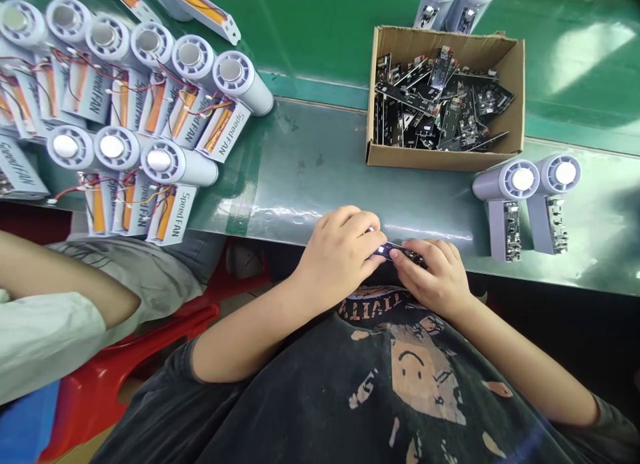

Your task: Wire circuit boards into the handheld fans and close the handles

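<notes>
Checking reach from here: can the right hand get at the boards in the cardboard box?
Likely yes: the boards lie in an open cardboard box and nothing visible blocks the right hand, though it and the left hand hold another board.

The left hand (344,247) covers one end of the dark circuit board (387,250), and the fingers of the right hand (435,271) cover much of the rest, so its full shape is hidden. Its tiny parts are too small to identify. In the cardboard box (440,159), heaped boards (440,111) overlap, concealing those beneath. Two fans (431,3) behind the box are cut off by the top edge. At left, a "Speed FAN" housing (24,167) runs out of frame, as does a neighbour's forearm (65,267), the hand unseen. The black shirt (300,397) partly hides a red stool (95,384).
</notes>
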